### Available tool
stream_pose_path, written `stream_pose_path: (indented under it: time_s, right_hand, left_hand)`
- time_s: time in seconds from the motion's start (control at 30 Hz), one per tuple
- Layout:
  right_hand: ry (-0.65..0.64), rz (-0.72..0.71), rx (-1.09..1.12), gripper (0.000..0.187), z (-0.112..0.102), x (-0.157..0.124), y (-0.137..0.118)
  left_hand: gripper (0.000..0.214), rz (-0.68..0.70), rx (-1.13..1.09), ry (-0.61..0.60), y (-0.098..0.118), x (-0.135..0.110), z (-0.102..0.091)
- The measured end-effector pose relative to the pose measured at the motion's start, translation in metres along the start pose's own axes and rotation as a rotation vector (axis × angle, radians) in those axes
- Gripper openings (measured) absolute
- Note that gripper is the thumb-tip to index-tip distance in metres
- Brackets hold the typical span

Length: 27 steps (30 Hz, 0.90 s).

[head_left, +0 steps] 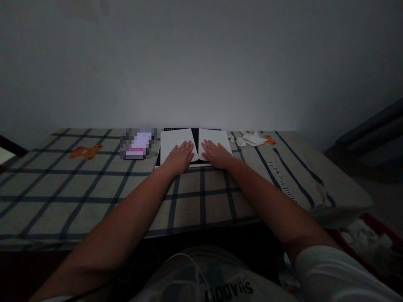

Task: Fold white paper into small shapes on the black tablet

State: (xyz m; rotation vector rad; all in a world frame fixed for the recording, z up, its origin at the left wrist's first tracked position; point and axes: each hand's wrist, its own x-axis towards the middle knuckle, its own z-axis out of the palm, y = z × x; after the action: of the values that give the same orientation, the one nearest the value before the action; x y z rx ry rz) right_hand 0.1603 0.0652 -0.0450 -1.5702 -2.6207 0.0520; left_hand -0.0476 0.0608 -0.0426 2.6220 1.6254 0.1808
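Note:
A white sheet of paper lies on a dark board near the far edge of the bed, its two upper corners folded inward so a dark wedge shows between the flaps. My left hand lies flat on the left flap with fingers stretched out. My right hand presses flat on the right flap, fingers also extended. Both hands hold nothing.
The bed cover is beige with dark checks and orange bear prints. A blurred purple-white object sits left of the paper. Crumpled white paper scraps lie to the right. A pillow is at the right, the wall behind.

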Motion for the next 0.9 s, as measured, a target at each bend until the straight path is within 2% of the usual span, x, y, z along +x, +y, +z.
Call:
stream_pose_path:
  time_s: [0.9]
  right_hand:
    - [-0.057,-0.033,0.011,0.064,-0.0001,0.0010,0.0069]
  left_hand:
    - [0.058,0.058,0.056,-0.051,-0.0038,-0.0002,-0.0036]
